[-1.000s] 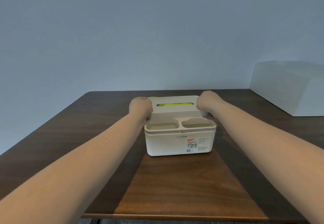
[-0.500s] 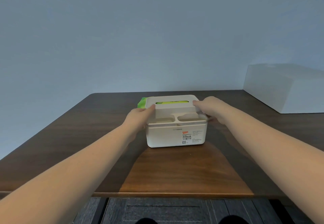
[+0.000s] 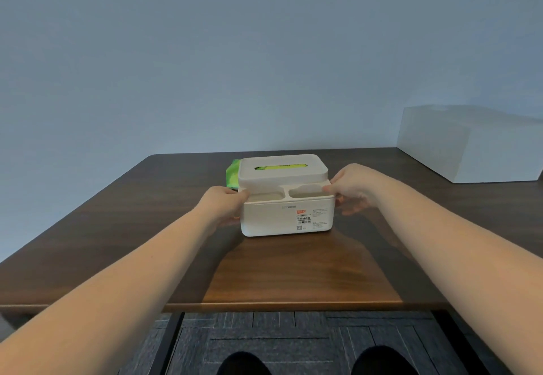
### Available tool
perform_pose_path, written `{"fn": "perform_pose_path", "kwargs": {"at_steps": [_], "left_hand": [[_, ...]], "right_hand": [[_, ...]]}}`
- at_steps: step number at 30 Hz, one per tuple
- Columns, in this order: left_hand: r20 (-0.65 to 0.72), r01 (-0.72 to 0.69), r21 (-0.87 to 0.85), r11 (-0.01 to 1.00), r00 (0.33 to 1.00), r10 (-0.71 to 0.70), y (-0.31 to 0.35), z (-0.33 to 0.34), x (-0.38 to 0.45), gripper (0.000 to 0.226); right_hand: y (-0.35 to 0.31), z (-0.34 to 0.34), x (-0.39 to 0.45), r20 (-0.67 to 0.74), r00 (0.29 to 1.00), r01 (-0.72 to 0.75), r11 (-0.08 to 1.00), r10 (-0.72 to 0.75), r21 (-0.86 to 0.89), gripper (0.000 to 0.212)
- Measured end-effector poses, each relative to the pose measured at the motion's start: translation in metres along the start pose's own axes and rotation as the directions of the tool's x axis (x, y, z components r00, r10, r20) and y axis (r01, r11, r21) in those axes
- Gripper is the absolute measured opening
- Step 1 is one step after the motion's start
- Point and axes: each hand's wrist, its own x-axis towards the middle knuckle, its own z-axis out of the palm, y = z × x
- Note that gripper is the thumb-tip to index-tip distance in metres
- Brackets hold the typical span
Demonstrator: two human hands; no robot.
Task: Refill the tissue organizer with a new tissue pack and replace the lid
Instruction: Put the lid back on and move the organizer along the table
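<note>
Cream plastic tissue organizer (image 3: 286, 216) sits mid dark wood table (image 3: 293, 274), slotted cream lid (image 3: 282, 169) on w/ green showing thru, left hand (image 3: 224, 205) & right hand (image 3: 354, 188) gripping its sides; green tissue pack (image 3: 231, 175) behind-left, so refill prob. not done.

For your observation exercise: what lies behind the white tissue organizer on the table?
A green tissue pack pokes out behind the organizer, at its left rear corner. The organizer and lid cover the rest of it.

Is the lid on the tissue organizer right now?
On: the lid covers the organizer, with green showing through its slot.
</note>
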Motion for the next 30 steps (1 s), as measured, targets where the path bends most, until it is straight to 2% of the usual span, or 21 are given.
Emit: {"fn": "perform_pose_path", "kwargs": {"at_steps": [5,9,12,18,20,25,30], "left_hand": [[-0.038,0.031,0.053,0.998,0.999,-0.029,-0.001,0.002,0.005,0.022],[-0.137,-0.01,0.265,0.964,0.989,0.048,0.005,0.005,0.005,0.028],[-0.171,-0.043,0.418,0.908,0.977,0.125,0.01,0.006,0.002,0.029],[-0.182,-0.078,0.464,0.883,0.966,0.182,0.02,0.022,0.007,0.026],[-0.17,-0.102,0.472,0.876,0.964,0.204,0.024,0.036,0.013,0.029],[-0.116,-0.186,0.499,0.846,0.954,0.277,0.038,0.088,0.042,0.041],[-0.057,-0.257,0.562,0.786,0.936,0.347,0.062,0.15,0.078,0.038]], "right_hand": [[0.002,0.003,-0.001,0.006,0.999,-0.034,0.999,0.035,-0.006,0.022],[-0.001,0.01,-0.001,-0.024,0.998,-0.064,0.995,0.063,-0.072,0.02],[-0.002,0.014,0.003,-0.016,0.998,-0.067,0.998,0.067,-0.008,0.011],[0.006,0.001,0.016,-0.064,0.993,-0.091,0.991,0.097,0.102,0.014],[0.012,-0.01,0.022,-0.099,0.991,-0.076,0.991,0.087,0.108,0.012],[0.031,-0.051,0.041,-0.245,0.962,-0.085,0.985,0.12,0.151,0.023],[0.056,-0.096,0.076,-0.387,0.911,-0.052,0.969,0.145,0.24,0.024]]}}
